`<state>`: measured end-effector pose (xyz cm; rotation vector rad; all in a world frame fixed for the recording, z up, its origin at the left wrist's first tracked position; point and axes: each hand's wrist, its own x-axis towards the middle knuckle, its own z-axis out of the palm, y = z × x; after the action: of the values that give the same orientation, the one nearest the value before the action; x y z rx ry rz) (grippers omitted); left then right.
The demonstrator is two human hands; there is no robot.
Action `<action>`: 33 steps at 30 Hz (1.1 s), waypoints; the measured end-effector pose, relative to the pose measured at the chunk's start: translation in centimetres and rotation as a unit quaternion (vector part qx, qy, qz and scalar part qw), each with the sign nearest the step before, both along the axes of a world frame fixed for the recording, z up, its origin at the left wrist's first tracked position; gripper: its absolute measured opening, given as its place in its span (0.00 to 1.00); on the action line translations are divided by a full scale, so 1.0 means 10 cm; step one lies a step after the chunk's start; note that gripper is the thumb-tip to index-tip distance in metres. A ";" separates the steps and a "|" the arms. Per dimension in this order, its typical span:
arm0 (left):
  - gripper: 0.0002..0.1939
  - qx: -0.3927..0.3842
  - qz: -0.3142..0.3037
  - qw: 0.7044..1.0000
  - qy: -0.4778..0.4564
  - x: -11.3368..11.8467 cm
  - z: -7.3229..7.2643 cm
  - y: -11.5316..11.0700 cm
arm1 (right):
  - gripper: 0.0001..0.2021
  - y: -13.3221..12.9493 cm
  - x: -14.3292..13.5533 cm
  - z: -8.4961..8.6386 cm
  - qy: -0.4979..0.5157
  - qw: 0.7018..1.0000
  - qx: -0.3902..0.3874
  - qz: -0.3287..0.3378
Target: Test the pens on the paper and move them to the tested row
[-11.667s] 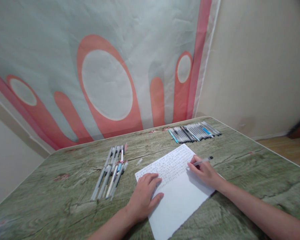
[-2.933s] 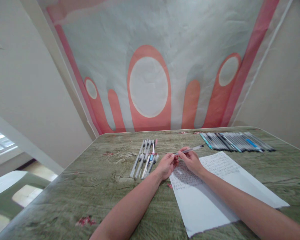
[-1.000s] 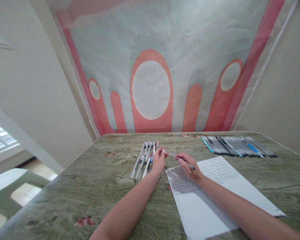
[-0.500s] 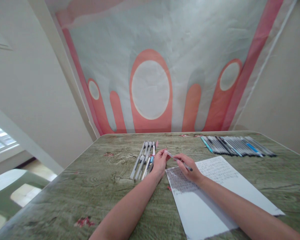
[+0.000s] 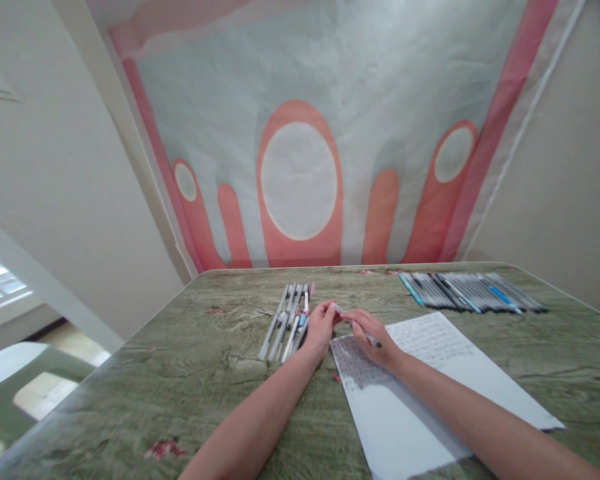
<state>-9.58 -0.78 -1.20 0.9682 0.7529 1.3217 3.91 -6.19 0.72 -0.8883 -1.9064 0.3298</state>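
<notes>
A slim pen [image 5: 371, 338] with a pale barrel and a dark end slants between my two hands. My right hand [image 5: 377, 339] is closed around its barrel, over the top left part of a sheet of paper [image 5: 405, 413] covered in handwriting on its upper half. My left hand [image 5: 321, 327] pinches the pale far end of the pen; whether that end is a separate cap I cannot tell. Just left of this hand lie two rows of pens and loose caps [image 5: 283, 323], mostly clear and grey, a few white or blue.
A long row of pens [image 5: 473, 292], mostly grey with some blue and teal, lies at the back right of the wood-patterned table [image 5: 130, 387]. A pale chair [image 5: 25, 373] stands off the left edge. Behind the table hangs a printed backdrop [image 5: 300, 180].
My right hand has come closer to my left, and less of the pen shows between them. The view has shifted slightly; the paper and rows of pens stay put.
</notes>
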 end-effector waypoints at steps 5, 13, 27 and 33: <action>0.17 0.000 0.005 1.000 0.019 -0.01 0.01 -0.01 | 0.16 -0.03 0.00 0.02 -0.009 1.000 0.002 0.011; 0.17 -0.001 -0.006 1.000 0.019 -0.02 0.04 -0.06 | 0.16 -0.02 0.02 -0.01 -0.010 1.000 0.000 0.014; 0.20 -0.036 0.026 0.999 -0.028 -0.03 0.01 0.04 | 0.19 0.11 0.08 -0.01 -0.023 0.996 -0.083 0.002; 0.23 0.006 0.025 1.000 0.012 -0.02 -0.04 0.05 | 0.13 0.21 0.22 0.04 0.041 0.945 -0.325 0.023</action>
<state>-9.75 -0.29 -1.62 0.9827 0.7933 1.3619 6.14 -4.12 1.15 -1.2283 -1.7565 1.0496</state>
